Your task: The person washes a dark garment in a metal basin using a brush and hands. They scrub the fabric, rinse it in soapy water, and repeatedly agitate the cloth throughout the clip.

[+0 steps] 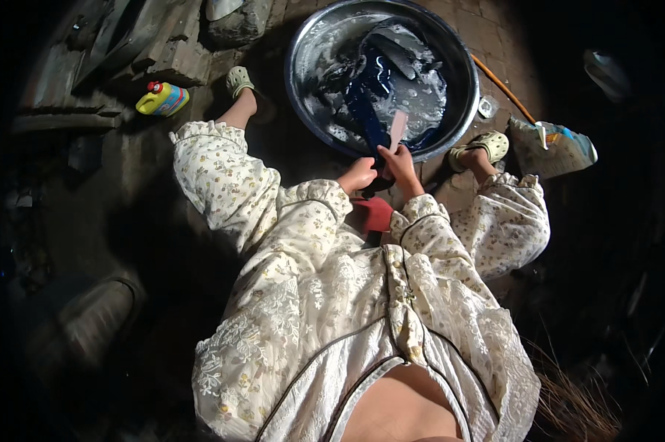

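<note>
A cream floral top with lace panels and dark piping lies nearest the camera; beyond it, two trouser legs in similar floral cloth spread toward either side of one large round metal basin. Inside the basin, wet dark-blue cloth lies among white suds, its near end reaching the near rim.

Two hands meet at that rim. The right hand grips one flat pale-pink bar, which points into the basin and covers a little of the cloth. The left hand is curled beside the cloth's near end; I cannot tell whether it grips it, as that spot is dark.

One smooth red thing shows on the near side of the basin, partly hidden by the right cuff. Two pale-green perforated clogs flank the basin, one left, one right. Farther left of it lies one yellow bottle with a red cap, near weathered wooden planks. To its right are one small round whitish container, one thin orange stick and one pale plastic bag, which the stick's near end meets.
</note>
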`<state>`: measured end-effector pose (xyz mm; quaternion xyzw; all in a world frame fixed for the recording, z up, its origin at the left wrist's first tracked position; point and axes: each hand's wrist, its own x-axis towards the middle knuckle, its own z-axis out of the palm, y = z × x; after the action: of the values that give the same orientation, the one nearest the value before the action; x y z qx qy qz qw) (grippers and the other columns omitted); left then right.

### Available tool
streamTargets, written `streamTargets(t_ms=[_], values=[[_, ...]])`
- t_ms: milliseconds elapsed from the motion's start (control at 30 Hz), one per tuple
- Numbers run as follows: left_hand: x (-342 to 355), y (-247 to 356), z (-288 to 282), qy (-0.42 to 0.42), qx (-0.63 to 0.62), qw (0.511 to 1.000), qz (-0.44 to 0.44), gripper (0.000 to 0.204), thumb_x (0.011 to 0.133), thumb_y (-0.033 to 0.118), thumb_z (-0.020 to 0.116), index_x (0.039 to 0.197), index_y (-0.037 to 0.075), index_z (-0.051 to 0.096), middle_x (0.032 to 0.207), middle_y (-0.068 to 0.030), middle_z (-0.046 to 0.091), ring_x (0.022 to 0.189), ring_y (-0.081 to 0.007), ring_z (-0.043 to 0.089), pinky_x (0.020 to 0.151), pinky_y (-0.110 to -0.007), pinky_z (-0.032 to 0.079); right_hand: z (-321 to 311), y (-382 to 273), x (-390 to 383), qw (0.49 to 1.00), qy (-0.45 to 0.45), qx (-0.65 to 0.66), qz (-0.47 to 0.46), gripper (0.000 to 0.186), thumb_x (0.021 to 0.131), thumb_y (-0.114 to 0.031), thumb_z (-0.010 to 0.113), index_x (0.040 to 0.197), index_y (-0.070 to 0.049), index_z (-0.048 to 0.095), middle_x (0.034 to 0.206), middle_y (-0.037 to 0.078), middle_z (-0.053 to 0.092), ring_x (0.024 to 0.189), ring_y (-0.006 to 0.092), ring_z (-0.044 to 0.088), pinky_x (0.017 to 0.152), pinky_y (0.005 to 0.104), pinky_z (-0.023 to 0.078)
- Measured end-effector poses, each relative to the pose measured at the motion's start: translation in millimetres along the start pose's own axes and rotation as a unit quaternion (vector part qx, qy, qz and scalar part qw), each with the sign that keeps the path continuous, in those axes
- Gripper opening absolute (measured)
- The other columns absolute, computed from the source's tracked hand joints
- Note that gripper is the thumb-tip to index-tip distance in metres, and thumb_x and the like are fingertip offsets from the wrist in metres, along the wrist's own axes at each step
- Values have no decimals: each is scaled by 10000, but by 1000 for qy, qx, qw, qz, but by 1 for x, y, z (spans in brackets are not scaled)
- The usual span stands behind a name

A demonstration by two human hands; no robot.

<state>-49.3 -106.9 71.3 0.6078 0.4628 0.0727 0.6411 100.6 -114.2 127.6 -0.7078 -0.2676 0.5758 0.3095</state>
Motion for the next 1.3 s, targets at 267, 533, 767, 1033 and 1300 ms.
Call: streamTargets(t_ms=[267,533,767,1033,1300], values=[[19,49,-71,297,75,952,13,175,757,159,648,853,13,637,788,-125,643,705,-233,626,655,-349,490,19,42,19,991,109,-54,-54,447,693,-244,767,940,26,510,804,138,617,745,216,599,676,345,474],[79,62,-127,385,234,893,11,479,744,200,714,1103,-18,485,1166,-214,470,1092,-373,462,923,-411,406,31,40,5,994,94,-36,-52,363,718,-209,741,902,-1,508,722,47,560,670,124,540,593,285,452],[118,38,-174,442,184,872,-99,250,854,199,575,997,-6,583,1009,-237,593,988,-377,544,859,-448,430,30,-14,3,984,158,60,-48,315,692,-110,664,928,26,505,767,78,569,698,153,547,624,299,461],[130,57,-255,455,-198,865,-73,325,868,209,607,1068,-45,570,1040,-112,614,938,-206,548,806,-341,422,-41,-157,29,949,161,218,-161,164,794,-88,560,926,-51,468,688,15,477,430,94,410,317,231,307],[114,48,-262,435,-267,860,4,354,813,177,677,1067,-49,582,1039,-82,614,979,-176,546,850,-296,421,-37,-153,46,875,104,388,-271,86,820,-40,496,835,-122,479,708,-49,445,634,55,403,579,195,327]])
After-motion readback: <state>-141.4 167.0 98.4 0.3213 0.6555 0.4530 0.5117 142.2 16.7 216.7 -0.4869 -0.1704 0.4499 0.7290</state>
